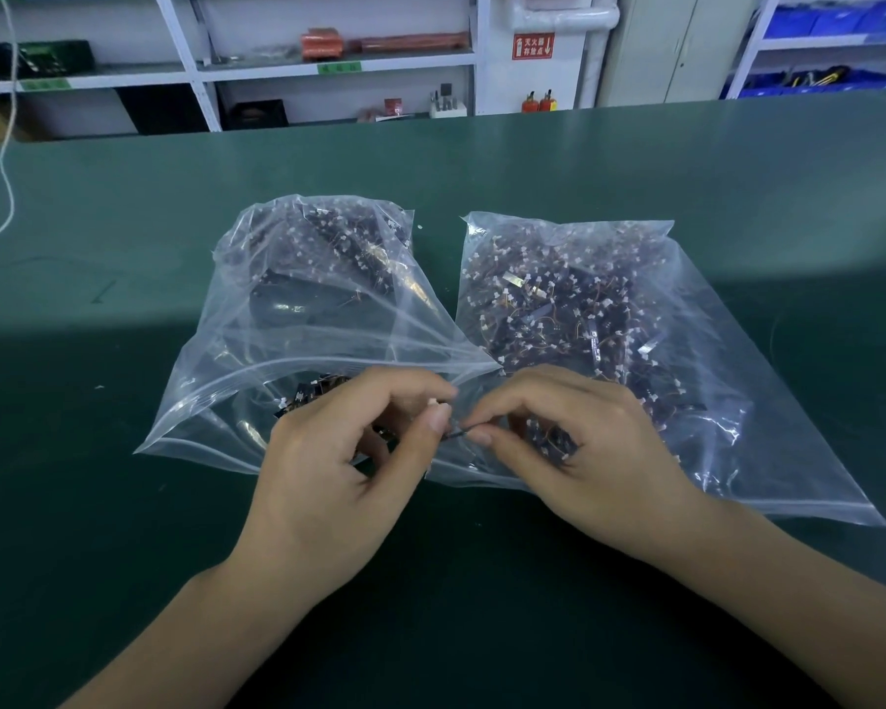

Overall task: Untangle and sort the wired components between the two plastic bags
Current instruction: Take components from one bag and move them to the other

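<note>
Pinching from both sides, the left hand (328, 452) and the right hand (579, 442) hold one small wired component (456, 431) between thumb and fingertip, just above the near mouths of the two bags; the left also seems to cup a dark clump of further pieces, and a white connector tip (433, 401) shows at its finger.

Seen from the head camera, the component looks very light and springy, with thin wires that would likely snag and kink if tugged; I judge the safer hold is at the stiff black body or the connector, not mid-wire.

Lying toward the middle of the green table (124, 504), the left bag (298, 319) and the right bag (635, 309) touch at their near inner corners; their film looks slack and slippery, so either may slide when reached into.

Room for moving lies toward the table's near edge and its left side; a white cord (6, 161) hangs down at the far left, well apart from the hands.
</note>
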